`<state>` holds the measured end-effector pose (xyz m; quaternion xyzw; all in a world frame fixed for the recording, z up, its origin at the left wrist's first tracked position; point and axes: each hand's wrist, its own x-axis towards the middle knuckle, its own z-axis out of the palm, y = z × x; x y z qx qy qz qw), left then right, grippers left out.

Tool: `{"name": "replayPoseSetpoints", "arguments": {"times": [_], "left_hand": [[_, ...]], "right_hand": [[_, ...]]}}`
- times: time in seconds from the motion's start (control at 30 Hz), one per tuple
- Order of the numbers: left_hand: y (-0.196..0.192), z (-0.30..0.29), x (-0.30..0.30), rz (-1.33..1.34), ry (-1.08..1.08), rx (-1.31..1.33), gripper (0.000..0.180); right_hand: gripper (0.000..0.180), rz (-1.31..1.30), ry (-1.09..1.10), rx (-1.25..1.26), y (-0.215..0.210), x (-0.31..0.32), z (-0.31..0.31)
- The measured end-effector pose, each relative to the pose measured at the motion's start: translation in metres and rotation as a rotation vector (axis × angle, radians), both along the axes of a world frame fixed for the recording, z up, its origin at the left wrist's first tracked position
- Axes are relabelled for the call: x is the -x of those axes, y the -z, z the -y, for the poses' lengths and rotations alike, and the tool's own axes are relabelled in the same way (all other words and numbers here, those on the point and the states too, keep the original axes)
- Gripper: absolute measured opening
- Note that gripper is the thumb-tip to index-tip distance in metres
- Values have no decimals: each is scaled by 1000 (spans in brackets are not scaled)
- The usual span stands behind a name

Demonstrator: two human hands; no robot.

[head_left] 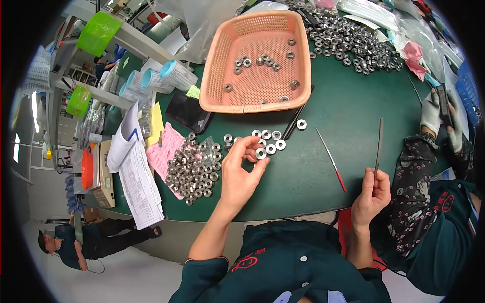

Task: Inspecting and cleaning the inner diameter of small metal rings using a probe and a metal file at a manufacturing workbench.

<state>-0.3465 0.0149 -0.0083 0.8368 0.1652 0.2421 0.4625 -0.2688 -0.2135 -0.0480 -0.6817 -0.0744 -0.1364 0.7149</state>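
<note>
My left hand [240, 179] pinches a small round metal part with a centre hole [260, 153] between thumb and fingers. Just past it, several similar metal rings [271, 148] lie flat on the green table. Well to the right, my right hand [371, 198] is closed around the lower end of a slim dark flat file [380, 144], which points up and away. Between the hands lies a thin pointed tool with a red handle [331, 160]. To the left of my left hand, a pile of the metal rings [192, 169] partly covers a pink sheet.
A pink plastic basket [217, 93] with a few rings stands ahead; a big heap of dark metal parts [353, 43] lies behind right. Papers [139, 184], a black phone [188, 112] and blue-rimmed rolls [178, 74] are left. A gloved co-worker [429, 113] sits close at right.
</note>
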Motion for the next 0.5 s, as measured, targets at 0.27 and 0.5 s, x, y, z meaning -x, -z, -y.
{"name": "replayPoseSetpoints", "arguments": {"times": [0.27, 0.5], "left_hand": [[0, -11, 1, -90, 10, -154, 30], [-29, -22, 3, -25, -238, -680, 37]], "right_hand": [[4, -7, -4, -7, 3, -3, -7], [7, -16, 34, 89, -1, -4, 1]]}}
